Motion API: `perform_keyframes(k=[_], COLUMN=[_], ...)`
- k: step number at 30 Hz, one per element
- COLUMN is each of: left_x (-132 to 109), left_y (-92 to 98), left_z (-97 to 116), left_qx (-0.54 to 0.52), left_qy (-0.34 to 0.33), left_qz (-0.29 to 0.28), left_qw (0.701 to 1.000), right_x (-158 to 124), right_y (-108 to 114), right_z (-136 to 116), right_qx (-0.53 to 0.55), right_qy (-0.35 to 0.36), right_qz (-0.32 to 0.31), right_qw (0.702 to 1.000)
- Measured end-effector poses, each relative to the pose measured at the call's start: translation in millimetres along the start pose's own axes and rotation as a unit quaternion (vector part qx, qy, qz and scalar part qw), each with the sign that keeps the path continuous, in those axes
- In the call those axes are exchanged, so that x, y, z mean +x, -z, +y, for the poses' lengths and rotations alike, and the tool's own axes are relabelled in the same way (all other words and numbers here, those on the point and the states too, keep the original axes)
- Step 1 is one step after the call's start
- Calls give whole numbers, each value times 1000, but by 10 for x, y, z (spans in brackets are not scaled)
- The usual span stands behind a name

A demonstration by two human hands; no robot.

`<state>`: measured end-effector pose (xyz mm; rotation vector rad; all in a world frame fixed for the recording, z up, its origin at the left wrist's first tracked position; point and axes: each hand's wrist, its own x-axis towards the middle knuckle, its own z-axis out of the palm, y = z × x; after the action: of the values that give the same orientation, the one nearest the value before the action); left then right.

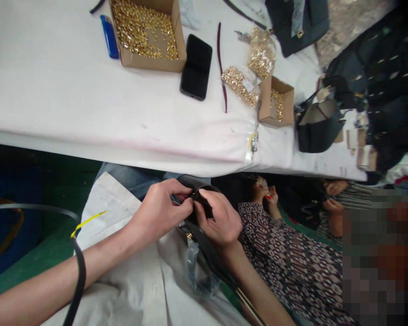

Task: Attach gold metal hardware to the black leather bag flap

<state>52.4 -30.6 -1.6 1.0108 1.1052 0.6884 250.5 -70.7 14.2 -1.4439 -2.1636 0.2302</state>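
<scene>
Below the table edge, over my lap, both hands meet on a black leather strap point(204, 246). My left hand point(161, 208) is closed, its fingertips pinching the strap's looped end point(190, 183). My right hand point(219, 217) is closed too, thumb pressed on the same loop from the right. The strap runs down and right between my forearms, with a bit of gold hardware showing under my hands. White cloth point(122, 276) covers my lap beneath them.
The white table point(71, 104) carries a big box of gold fittings point(146, 31), a blue lighter point(109, 36), a black phone point(196, 66), bags of gold parts point(240, 83), a small box point(276, 102) and black handbags point(318, 124). A person in a patterned top point(292, 262) sits at my right.
</scene>
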Motion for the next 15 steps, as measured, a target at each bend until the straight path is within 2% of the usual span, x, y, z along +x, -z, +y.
perform_keyframes(k=[3,6,9,15], left_x=[-3,-24,-56,-106], left_y=[-30,-40,-53,-98], left_z=[14,48,56,15], left_qx=[-4,3,-5,-6], left_qy=[4,3,9,15], left_qz=[7,2,9,43], left_qw=[1000,1000,1000,999], right_x=[-12,-20,-16,4], right_y=[-4,8,29,80], right_z=[35,87,118,112], right_qx=[-10,-33,-37,-1], right_qy=[45,60,52,39], right_qz=[7,-35,-65,-68], right_qw=[999,997,996,997])
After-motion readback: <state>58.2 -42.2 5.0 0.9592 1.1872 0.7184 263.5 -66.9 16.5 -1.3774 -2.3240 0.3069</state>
